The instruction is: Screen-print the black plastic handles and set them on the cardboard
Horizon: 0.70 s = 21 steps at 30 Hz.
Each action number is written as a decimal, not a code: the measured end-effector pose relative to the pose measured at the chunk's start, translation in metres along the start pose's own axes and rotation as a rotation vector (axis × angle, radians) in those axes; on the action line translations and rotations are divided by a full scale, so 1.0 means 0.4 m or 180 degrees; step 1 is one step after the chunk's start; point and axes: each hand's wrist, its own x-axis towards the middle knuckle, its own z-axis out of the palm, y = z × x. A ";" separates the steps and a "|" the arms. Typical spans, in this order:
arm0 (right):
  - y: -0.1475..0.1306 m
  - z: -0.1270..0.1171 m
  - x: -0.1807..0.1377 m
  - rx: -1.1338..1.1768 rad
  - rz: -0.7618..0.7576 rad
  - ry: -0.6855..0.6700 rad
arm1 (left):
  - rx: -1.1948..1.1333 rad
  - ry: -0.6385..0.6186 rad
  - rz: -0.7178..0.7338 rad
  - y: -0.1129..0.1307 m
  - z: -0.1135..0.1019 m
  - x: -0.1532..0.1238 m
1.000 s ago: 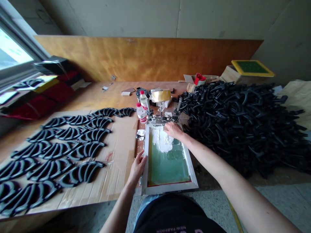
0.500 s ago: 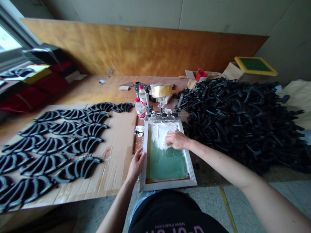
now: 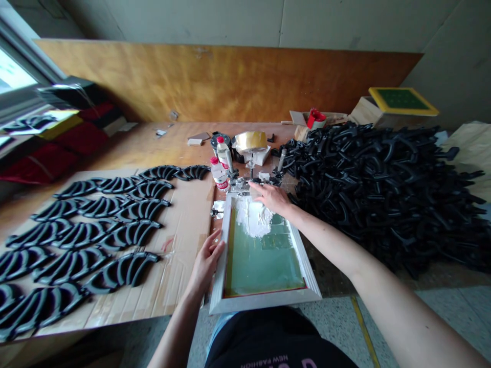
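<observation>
A screen-printing frame [image 3: 314,292] lies before me, its silver rim around green mesh. Thick white ink [image 3: 253,219] is smeared over the mesh's far half. My left hand [image 3: 208,257] is at the frame's left side, fingers curled against the rim. At the far end, my right hand [image 3: 271,198] holds a small pale scraper [image 3: 254,192] under its fingers, close to the metal hinge clamp [image 3: 240,185]. The scraper is mostly covered by the hand.
Rows of black curved ribbed parts [image 3: 126,272] lie on cardboard [image 3: 184,225] to the left. A big heap of black parts [image 3: 368,194] rises at the right. Behind the clamp stand two red-capped bottles [image 3: 220,176] and a tape roll [image 3: 250,141].
My right hand has moved away from me, from the inked mesh to the frame's far end. The frame's near edge appears higher, and my left hand has shifted slightly left.
</observation>
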 end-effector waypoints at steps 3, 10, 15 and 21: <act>0.087 -0.044 0.028 -0.0043 0.0553 0.0426 | 0.0037 0.0080 0.0132 0.090 -0.011 -0.014; 0.204 0.043 -0.147 0.0691 0.1329 0.0512 | -0.1179 0.0220 0.1170 0.265 0.034 0.069; 0.077 0.176 -0.217 0.0720 0.0373 0.0077 | -0.1457 0.0434 0.0623 0.184 0.118 0.055; -0.131 0.196 -0.297 0.0522 -0.0278 0.0248 | -0.0983 -0.0480 -0.1009 -0.051 0.184 -0.024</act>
